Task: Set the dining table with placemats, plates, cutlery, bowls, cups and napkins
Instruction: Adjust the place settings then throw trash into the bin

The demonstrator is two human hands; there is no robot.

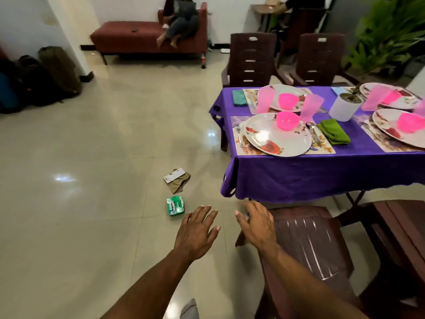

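Green printed packet (175,205) on floor; lettering unreadable

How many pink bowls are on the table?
4: one on the near-left plate, one on the far-left plate, one on the near-right plate, one on the far-right plate. More may sit beyond the frame edge.

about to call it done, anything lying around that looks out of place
Yes: a green packet and a torn brown wrapper with a white card lie on the floor tiles left of the table. The place settings look orderly.
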